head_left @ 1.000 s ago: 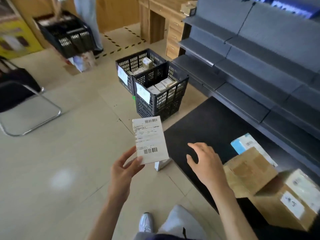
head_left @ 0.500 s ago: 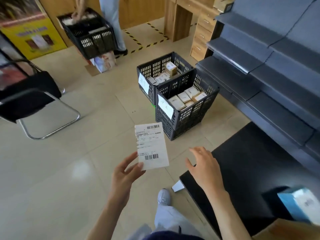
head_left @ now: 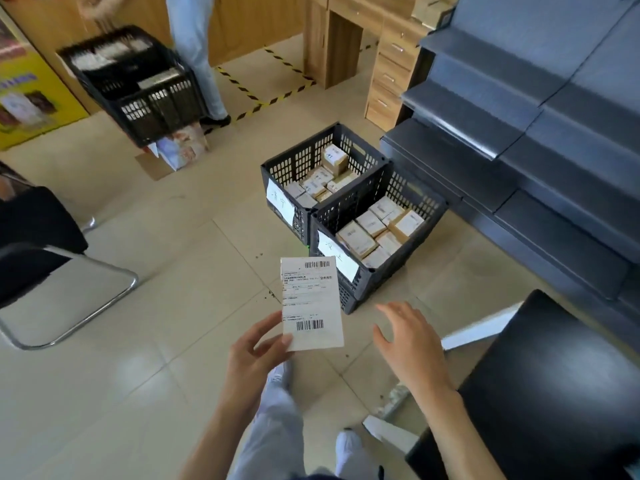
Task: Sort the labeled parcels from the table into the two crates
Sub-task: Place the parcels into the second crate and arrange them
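Left hand point(head_left: 256, 355) pinches what looks like a flat labeled parcel point(head_left: 311, 303); right hand point(head_left: 408, 344) spread, holding nothing.

A flat white parcel with barcoded shipping label point(head_left: 311, 303) is held upright above the tiled floor. Two black perforated plastic crates point(head_left: 349, 202) stand touching, each tagged with paper and part-filled with small cardboard boxes point(head_left: 367, 233).

The parcel point(head_left: 311, 303) carries a white shipping label with one barcode at its top right and another near its bottom; the small printed lines between them are too fine to read. Just beyond it, the near crate point(head_left: 375, 233) bears a white paper tag with handwritten characters, illegible; the far crate point(head_left: 322, 174), touching it behind, has a similar handwritten tag, also unreadable.
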A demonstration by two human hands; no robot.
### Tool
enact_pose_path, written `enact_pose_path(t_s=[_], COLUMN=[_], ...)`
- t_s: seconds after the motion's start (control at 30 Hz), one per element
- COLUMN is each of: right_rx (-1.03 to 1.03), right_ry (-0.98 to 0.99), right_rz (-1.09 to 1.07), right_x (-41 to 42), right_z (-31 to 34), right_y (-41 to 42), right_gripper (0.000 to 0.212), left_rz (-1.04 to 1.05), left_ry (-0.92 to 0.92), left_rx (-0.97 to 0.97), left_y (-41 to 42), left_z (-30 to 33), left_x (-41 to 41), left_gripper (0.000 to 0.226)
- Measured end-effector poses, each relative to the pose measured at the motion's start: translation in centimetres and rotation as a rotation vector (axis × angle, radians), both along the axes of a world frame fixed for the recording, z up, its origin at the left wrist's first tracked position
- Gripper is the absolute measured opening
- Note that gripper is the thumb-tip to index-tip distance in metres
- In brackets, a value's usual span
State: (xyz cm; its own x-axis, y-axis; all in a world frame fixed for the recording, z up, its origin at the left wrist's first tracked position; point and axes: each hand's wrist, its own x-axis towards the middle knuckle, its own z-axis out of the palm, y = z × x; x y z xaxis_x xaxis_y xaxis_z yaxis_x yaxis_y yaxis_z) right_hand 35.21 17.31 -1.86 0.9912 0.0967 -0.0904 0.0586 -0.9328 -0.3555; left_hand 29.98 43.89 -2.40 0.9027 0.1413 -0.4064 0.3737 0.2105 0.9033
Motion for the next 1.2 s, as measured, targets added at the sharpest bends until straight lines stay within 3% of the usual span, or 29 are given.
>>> enact_pose_path(t_s=[0.23, 0.47, 0.9, 1.2], right_rx=[-0.044, 0.033, 0.046, 0.103], right_ry=[0.056, 0.121, 0.238, 0.368], right_rz=[-0.158, -0.346, -0.543, -0.603], right_x=[6.0, 10.8, 23.9, 32.7], right_z=[0.3, -0.6, -5.3, -11.4], right_y=[4.2, 3.9, -4.4, -8.8], right_gripper=[0.041, 0.037, 0.039, 0.041], left_rz=[-0.174, -0.318, -0.531, -0.643], left_ry=[0.017, 0.025, 0.107, 0.217], left_rx=[-0.013, 0.016, 0.086, 0.097], left_y=[5.2, 4.6, -6.2, -14.3], left_z=[-1.1, -1.7, -6.1, -14.0], left_x=[10.5, 20.8, 39.9, 51.4], left_gripper=[0.043, 0.042, 0.044, 0.044])
